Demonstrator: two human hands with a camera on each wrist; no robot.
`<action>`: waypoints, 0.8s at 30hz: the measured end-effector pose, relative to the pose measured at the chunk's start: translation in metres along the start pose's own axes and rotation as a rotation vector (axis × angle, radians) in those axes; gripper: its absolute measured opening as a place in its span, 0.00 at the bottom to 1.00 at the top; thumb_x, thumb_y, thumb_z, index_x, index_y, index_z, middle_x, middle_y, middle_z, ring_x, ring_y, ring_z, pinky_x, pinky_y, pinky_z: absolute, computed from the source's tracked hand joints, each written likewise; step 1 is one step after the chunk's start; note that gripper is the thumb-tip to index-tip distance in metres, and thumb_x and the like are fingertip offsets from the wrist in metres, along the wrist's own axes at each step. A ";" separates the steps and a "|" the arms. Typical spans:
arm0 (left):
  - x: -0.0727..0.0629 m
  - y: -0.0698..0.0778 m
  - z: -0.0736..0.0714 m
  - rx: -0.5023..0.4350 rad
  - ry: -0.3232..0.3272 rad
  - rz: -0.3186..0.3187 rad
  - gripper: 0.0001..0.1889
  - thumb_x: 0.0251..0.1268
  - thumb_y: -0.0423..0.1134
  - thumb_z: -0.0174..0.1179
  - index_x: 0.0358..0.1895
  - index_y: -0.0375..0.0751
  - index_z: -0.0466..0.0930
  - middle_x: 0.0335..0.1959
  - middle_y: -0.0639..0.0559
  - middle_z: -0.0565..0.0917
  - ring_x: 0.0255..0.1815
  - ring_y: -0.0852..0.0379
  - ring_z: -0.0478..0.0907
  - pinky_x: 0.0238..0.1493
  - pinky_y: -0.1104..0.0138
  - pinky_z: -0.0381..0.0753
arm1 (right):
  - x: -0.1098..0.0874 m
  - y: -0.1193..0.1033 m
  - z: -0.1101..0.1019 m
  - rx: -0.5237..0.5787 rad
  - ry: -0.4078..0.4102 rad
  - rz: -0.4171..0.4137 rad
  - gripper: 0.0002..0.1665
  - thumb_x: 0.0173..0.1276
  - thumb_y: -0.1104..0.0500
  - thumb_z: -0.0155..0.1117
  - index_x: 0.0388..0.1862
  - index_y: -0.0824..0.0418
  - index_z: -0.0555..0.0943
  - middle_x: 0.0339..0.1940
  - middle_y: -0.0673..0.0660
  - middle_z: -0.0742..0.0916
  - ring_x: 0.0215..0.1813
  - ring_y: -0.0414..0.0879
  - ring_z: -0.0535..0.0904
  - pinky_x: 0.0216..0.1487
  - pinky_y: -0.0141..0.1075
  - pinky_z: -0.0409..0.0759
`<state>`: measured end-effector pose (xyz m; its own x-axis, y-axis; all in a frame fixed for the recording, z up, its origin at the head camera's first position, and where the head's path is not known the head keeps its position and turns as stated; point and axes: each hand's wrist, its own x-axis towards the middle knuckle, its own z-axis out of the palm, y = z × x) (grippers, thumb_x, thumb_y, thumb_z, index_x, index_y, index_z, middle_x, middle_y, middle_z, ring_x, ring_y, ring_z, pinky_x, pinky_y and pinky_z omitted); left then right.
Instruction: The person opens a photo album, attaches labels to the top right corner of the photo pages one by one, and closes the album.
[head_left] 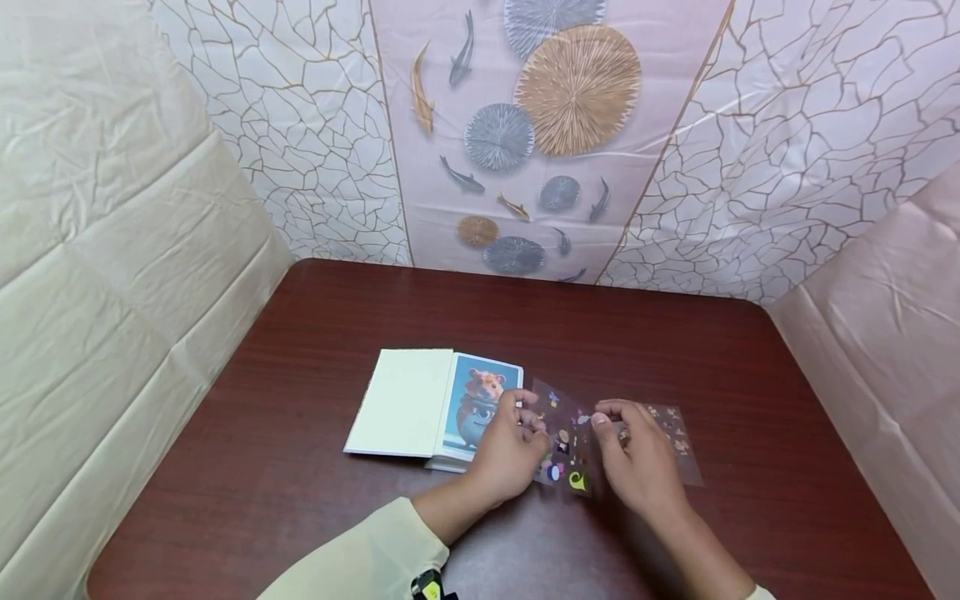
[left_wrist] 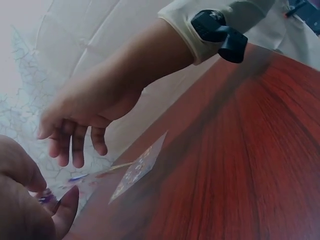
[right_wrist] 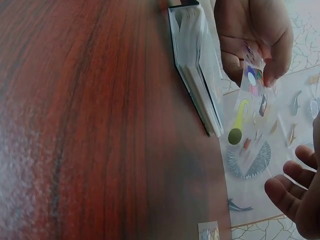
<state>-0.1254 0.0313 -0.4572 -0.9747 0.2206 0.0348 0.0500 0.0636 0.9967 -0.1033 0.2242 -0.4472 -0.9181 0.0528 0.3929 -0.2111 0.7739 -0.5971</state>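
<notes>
In the head view my left hand [head_left: 504,450] pinches a clear sticker sheet [head_left: 564,443] by its left edge, between thumb and fingers. Small colourful stickers dot the sheet, among them a yellow-green horn shape [right_wrist: 238,122]. The right wrist view shows the sheet held up above the table. My right hand [head_left: 639,457] hovers by the sheet's right edge, fingers loosely bent and holding nothing. Left of the hands lies an open album [head_left: 408,404], its page showing a blue picture of a hamster-like animal [head_left: 483,385], partly covered by my left hand.
A second clear sticker sheet [head_left: 681,442] lies on the dark red wooden table [head_left: 337,517], partly behind my right hand. Patterned cloth [head_left: 315,133] hangs behind the table, with plain cloth walls at both sides.
</notes>
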 end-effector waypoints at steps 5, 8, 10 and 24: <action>0.000 -0.001 0.003 0.060 0.012 0.053 0.25 0.60 0.23 0.59 0.58 0.41 0.62 0.35 0.48 0.80 0.21 0.63 0.79 0.22 0.68 0.82 | -0.001 -0.001 -0.001 0.004 0.024 0.000 0.11 0.78 0.56 0.61 0.51 0.60 0.83 0.45 0.58 0.87 0.30 0.44 0.77 0.33 0.41 0.77; -0.001 -0.002 0.004 0.050 0.012 0.066 0.24 0.62 0.22 0.59 0.57 0.42 0.61 0.36 0.48 0.80 0.20 0.61 0.81 0.20 0.67 0.83 | -0.001 -0.001 0.000 0.007 0.039 -0.004 0.10 0.77 0.57 0.62 0.51 0.60 0.83 0.39 0.56 0.87 0.31 0.43 0.77 0.31 0.37 0.76; -0.002 -0.003 0.004 0.045 0.018 0.068 0.23 0.62 0.22 0.59 0.56 0.42 0.62 0.36 0.50 0.80 0.22 0.61 0.81 0.20 0.67 0.82 | -0.001 0.000 0.000 0.009 0.033 0.009 0.10 0.77 0.58 0.62 0.51 0.60 0.83 0.36 0.55 0.86 0.32 0.44 0.77 0.32 0.37 0.77; 0.000 -0.007 0.002 0.063 0.079 0.078 0.19 0.62 0.21 0.60 0.52 0.42 0.68 0.38 0.51 0.82 0.33 0.60 0.80 0.29 0.69 0.81 | 0.004 0.005 -0.005 0.258 -0.331 0.422 0.26 0.83 0.41 0.49 0.56 0.61 0.79 0.39 0.59 0.85 0.26 0.50 0.78 0.30 0.40 0.81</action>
<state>-0.1252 0.0332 -0.4645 -0.9814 0.1497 0.1201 0.1374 0.1109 0.9843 -0.1059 0.2319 -0.4451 -0.9874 0.0912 -0.1296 0.1584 0.5480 -0.8213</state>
